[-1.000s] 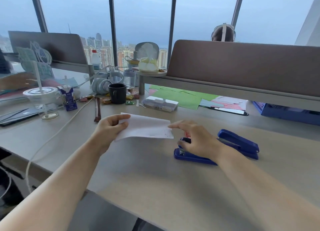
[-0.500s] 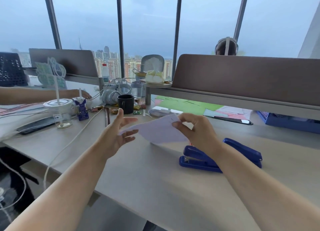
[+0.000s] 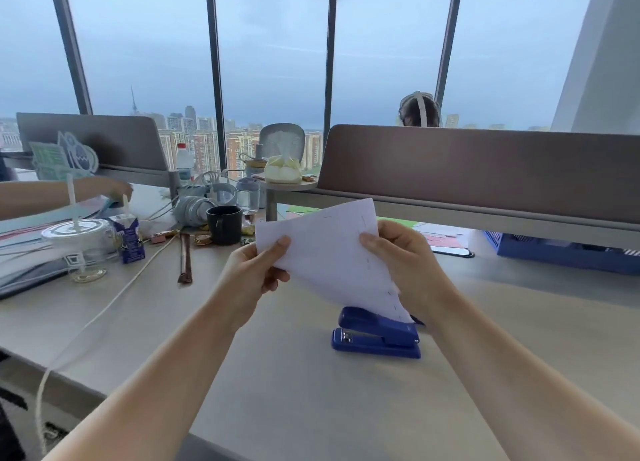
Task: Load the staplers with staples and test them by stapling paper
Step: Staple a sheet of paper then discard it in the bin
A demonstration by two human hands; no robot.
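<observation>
Blue stapler (image 3: 377, 334) sits closed on the pale worktop (image 3: 277, 391) nearest me. Above it I hold a white sheet of paper (image 3: 329, 256) in the air, my left hand (image 3: 254, 275) and right hand (image 3: 407, 263) pinching opposite edges. Beyond stands a black mug (image 3: 224, 224).

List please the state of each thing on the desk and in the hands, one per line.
white paper: lifted, held by both hands
left hand: pinching the paper's left edge
right hand: gripping its right edge
blue stapler: closed, on the desk
black mug: upright
plastic cup: lidded, straw in
</observation>
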